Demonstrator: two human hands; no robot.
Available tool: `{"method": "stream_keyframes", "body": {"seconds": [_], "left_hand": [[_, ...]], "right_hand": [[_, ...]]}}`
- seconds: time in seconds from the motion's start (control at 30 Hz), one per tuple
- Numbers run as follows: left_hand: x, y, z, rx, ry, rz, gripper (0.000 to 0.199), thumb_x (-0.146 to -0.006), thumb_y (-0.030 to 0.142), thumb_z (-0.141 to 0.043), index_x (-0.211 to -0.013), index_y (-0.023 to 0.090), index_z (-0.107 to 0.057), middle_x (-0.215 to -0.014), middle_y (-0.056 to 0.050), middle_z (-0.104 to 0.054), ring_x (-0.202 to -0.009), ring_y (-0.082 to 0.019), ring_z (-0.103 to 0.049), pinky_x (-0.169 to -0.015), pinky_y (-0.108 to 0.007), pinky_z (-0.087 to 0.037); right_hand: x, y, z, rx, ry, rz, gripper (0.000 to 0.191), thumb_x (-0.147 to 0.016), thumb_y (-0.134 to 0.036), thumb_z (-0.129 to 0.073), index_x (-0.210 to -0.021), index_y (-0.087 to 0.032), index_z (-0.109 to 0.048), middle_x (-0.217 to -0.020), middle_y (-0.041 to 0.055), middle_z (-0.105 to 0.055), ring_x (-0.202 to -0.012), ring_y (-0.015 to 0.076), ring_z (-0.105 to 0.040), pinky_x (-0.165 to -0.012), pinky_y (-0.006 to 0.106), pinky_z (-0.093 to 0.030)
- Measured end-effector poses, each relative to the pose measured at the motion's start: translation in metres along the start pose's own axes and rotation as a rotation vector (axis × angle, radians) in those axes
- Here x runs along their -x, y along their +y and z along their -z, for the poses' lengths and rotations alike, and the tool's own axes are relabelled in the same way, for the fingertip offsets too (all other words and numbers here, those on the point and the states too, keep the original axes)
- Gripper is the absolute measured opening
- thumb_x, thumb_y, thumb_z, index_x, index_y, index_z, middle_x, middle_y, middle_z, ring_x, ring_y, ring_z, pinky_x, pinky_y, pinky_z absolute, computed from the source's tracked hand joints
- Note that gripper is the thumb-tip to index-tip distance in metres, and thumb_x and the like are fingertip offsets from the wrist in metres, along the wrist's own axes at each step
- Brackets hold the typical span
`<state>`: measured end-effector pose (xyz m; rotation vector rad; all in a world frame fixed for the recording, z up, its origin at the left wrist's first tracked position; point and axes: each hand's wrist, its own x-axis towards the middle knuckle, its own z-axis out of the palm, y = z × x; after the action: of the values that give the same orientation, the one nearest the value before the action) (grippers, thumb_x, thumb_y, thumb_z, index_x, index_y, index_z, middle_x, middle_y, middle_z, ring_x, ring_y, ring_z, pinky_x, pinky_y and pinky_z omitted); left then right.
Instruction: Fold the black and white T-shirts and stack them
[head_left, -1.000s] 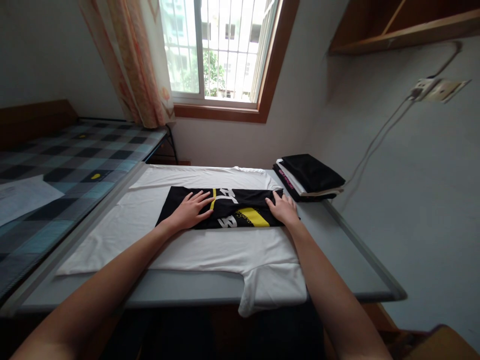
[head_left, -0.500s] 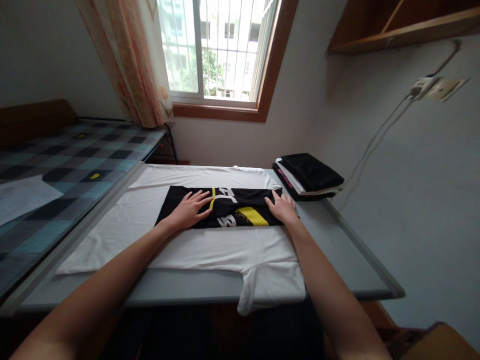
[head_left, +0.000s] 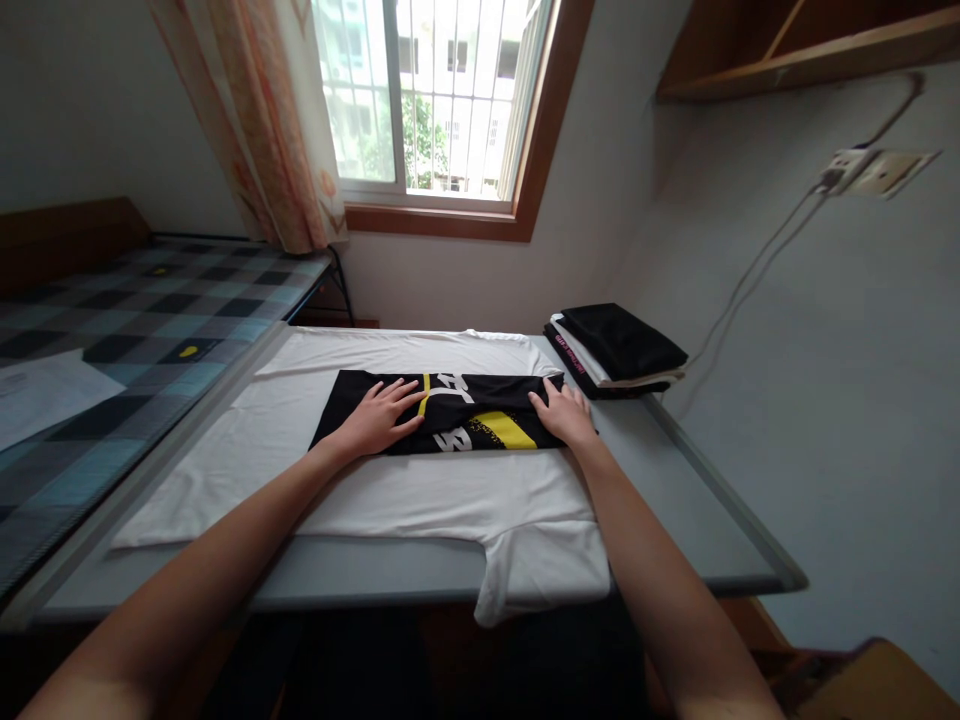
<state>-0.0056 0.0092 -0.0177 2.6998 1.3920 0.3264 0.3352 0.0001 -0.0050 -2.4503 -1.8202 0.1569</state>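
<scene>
Left hand [head_left: 381, 417]: palm down, fingers spread, flat on the left part of the folded black garment [head_left: 495, 410]. Right hand [head_left: 564, 410]: palm down, on its right end, fingers less spread and slightly bent, pointing up-left. Neither has a visible grip; can't tell if the right fingertips pinch cloth. Both forearms come in from the bottom corners, angled inward.

Black garment is a long strip, lying on the white T-shirt [head_left: 450, 500], which is spread over the table [head_left: 675, 490]. One sleeve reaches the near edge and hangs slightly over it.

Open room: bare tabletop right of the right forearm, out to the raised rim; narrow bare band along the near edge. Folded clothes stack [head_left: 622, 345] sits at the far right corner, just beyond the right hand.

Hidden: shirt under the black strip, garment's right end under the hand. Lettering partly folded away. Area below the table too dark to read.
</scene>
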Motion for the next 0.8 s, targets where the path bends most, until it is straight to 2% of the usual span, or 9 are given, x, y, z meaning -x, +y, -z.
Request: {"method": "stream_keyframes", "body": {"seconds": [0.8], "left_hand": [[-0.0007,-0.0004,-0.0002,-0.032,-0.002,-0.005,0.054,-0.100,0.055,-0.036,-0.147,0.030,-0.048,-0.158,-0.004,-0.039,-0.148,-0.028,-0.031,-0.120,-0.051,-0.021]], "right_hand": [[-0.0008,0.0006,-0.0001,0.041,-0.019,0.001,0.065,-0.101,-0.055,-0.027,-0.157,-0.022,-0.031,-0.158,0.0182,-0.036,-0.144,0.0360,-0.031,-0.114,0.048,-0.025]]}}
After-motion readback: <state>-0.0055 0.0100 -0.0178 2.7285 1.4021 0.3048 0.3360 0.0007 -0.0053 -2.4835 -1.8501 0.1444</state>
